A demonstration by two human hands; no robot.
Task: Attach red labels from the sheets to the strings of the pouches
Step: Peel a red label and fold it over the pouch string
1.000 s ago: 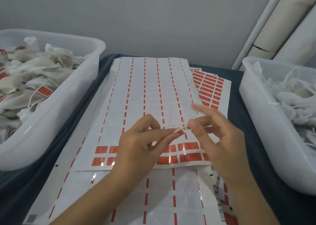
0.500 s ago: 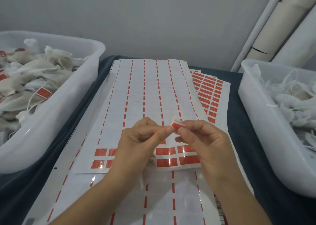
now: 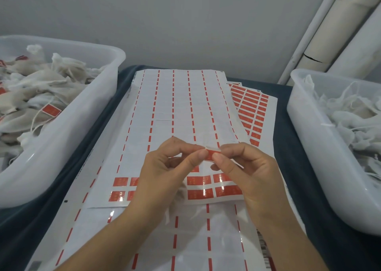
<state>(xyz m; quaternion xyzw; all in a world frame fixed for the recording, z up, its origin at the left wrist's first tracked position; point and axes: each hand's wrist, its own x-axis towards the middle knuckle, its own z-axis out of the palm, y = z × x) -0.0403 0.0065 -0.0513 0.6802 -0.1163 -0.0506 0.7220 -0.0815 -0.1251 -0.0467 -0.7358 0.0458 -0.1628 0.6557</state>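
A small red label [image 3: 212,153] is pinched between the fingertips of my left hand [image 3: 165,172] and my right hand [image 3: 249,174], folded over above the label sheet [image 3: 175,110]. A white pouch [image 3: 175,200] hangs beneath my left palm, mostly hidden; its string is too thin to make out. The top sheet is mostly peeled, with a few red labels [image 3: 200,188] left along its near edge. A fuller sheet [image 3: 253,110] pokes out at the right.
A white tub [image 3: 61,139] on the left holds labelled pouches [image 3: 49,110]. A second white tub [image 3: 305,147] on the right holds plain white pouches [image 3: 350,114]. More peeled sheets lie under my forearms on a dark cloth [image 3: 288,167]. Pale pipes [image 3: 329,44] stand at the back right.
My hands have closed together. The right fingers, spread a second ago, now pinch the red label against the left fingertips, and the label has been folded over.
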